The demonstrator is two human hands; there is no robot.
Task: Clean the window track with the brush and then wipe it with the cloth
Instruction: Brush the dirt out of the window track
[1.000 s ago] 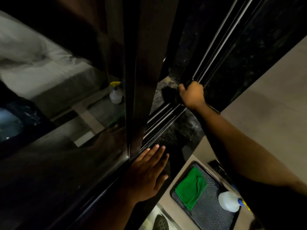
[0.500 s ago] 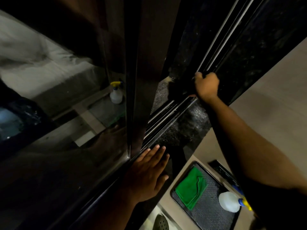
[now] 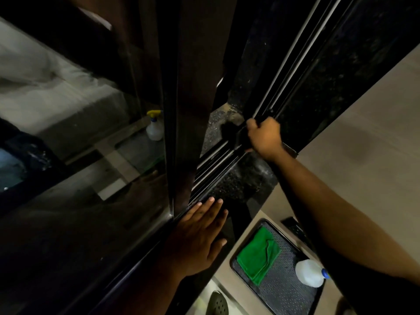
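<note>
— Gripping something dark over the track (image 3: 218,160), that right hand (image 3: 264,136) is. Fist closed, knuckles up, right on the rails near where the sash (image 3: 193,110) ends.

— The brush?

— Probably; it's too dim to make out more than a black shape (image 3: 237,135) sticking out on the thumb side, down in the channel.

— And the left hand (image 3: 200,237)?

— Flat and spread wide, holding nothing, palm pressed on the dark sill with fingertips (image 3: 211,200) just at the track's near edge, beside the bottom corner of the sash.

— Where's the cloth?

— Green cloth (image 3: 258,255), folded, lying in the tray (image 3: 279,292) at its near-left corner, well apart from both hands. A white bottle (image 3: 309,272) with a blue cap lies on its side at the tray's right edge, partly under the right forearm.

— Anything in the glass?

— A reflection of a spray bottle (image 3: 155,128) with a yellow trigger.
</note>
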